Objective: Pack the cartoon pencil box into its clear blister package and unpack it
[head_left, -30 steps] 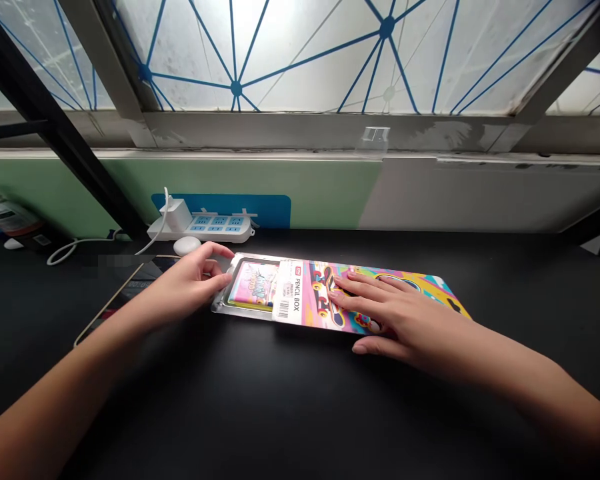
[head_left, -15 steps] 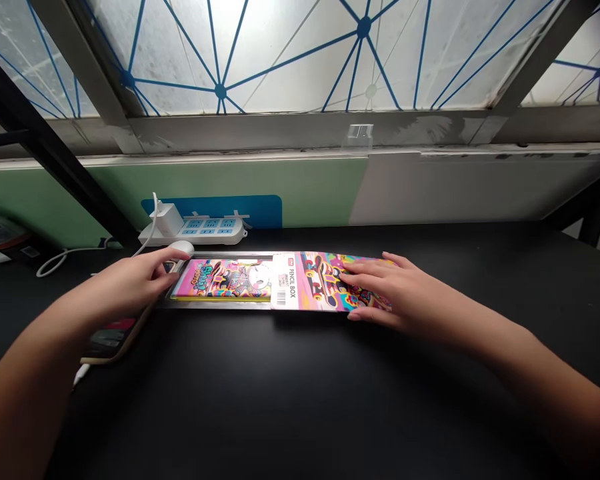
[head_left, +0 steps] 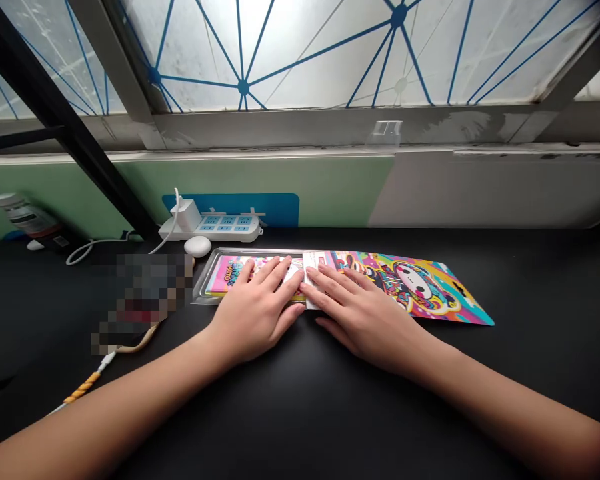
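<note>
Light, even pressure probably best, so the multicoloured cartoon-printed flat card (head_left: 443,293) doesn't crease — left hand (head_left: 257,307) over the clear plastic tray (head_left: 199,293), right hand (head_left: 365,313) on card, fingers outstretched, clasping nothing. Pink cartoon-printed box (head_left: 223,275) sits in tray — on matte black tabletop (head_left: 300,420).

No text is clearly legible. The right hand (head_left: 370,317) covers most of the white label (head_left: 314,258) on the printed card sleeve (head_left: 425,283). Stylised lettering on the pencil box (head_left: 221,280) and print on the bottle (head_left: 26,215) are unreadable.
</note>
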Available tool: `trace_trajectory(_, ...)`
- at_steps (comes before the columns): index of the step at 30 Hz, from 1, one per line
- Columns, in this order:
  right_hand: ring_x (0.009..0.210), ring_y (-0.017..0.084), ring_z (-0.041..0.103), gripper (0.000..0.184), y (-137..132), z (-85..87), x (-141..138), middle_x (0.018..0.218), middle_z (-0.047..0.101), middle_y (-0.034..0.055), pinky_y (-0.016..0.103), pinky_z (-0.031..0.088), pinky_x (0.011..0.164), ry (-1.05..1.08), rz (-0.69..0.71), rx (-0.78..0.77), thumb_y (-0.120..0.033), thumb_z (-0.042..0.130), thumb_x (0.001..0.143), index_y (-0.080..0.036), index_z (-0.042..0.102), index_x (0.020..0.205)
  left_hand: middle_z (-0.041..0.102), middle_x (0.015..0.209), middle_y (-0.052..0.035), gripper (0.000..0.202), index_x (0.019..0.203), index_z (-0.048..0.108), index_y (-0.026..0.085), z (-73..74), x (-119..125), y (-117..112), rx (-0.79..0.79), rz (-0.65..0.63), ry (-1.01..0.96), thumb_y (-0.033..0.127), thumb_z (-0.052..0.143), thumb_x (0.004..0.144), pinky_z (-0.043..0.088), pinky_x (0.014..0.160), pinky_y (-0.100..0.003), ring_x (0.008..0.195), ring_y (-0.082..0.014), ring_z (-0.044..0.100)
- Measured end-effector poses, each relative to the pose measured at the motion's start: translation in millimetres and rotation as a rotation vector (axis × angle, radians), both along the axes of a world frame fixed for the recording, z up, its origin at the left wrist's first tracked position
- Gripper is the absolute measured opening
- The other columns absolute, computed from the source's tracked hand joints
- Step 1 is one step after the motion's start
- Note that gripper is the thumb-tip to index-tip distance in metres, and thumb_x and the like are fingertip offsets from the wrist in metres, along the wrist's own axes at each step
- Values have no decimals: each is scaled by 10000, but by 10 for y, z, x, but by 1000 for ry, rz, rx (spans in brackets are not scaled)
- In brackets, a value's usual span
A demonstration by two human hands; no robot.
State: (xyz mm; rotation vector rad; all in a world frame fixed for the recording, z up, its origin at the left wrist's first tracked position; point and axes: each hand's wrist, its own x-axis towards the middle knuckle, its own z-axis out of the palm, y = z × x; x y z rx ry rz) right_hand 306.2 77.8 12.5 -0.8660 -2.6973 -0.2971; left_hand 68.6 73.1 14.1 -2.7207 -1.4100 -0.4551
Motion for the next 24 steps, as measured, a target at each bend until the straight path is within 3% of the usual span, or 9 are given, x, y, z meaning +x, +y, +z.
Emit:
trace_trajectory(8, 1421, 322, 485, 492, 123, 3, 217, 1540, 519, 120, 570, 431, 1133, -38, 30, -2, -85, 406, 1016, -188, 507, 1487, 411, 1603, -185, 594, 1526, 465, 147, 3, 48, 17, -12, 1, -1, 491, 397, 1046, 234, 1193, -597, 1488, -397, 366)
trace_trajectory(17, 1306, 310, 607, 426, 151, 136, 510, 1420, 640, 72, 542, 480, 1102, 3, -2, 1, -149, 444, 1025, -254, 610, 1403, 431, 1603, -139, 676, 1539, 453, 172, 69, -63, 40, -29, 46, 25, 610, 375, 1029, 251, 1182, -574, 1478, -403, 373)
trace_trajectory(21, 1266, 269, 643, 536, 189, 197, 667, 1373, 679, 68, 461, 529, 1067, 29, 16, 58, -7, 428, 936, -232, 637, 1376, 434, 1604, -117, 677, 1546, 441, 176, 82, -121, 65, -23, 48, 61, 611, 351, 1034, 284, 1177, -577, 1476, -390, 379)
trace_trajectory(24, 1174, 245, 702, 548, 233, 292, 817, 1317, 719, 50, 416, 574, 999, 76, 4, 145, 9, 460, 919, -241, 625, 1378, 420, 1615, -103, 667, 1554, 427, 193, 70, -164, 79, -13, 56, 76, 608, 347, 1038, 283, 1188, -577, 1487, -378, 366)
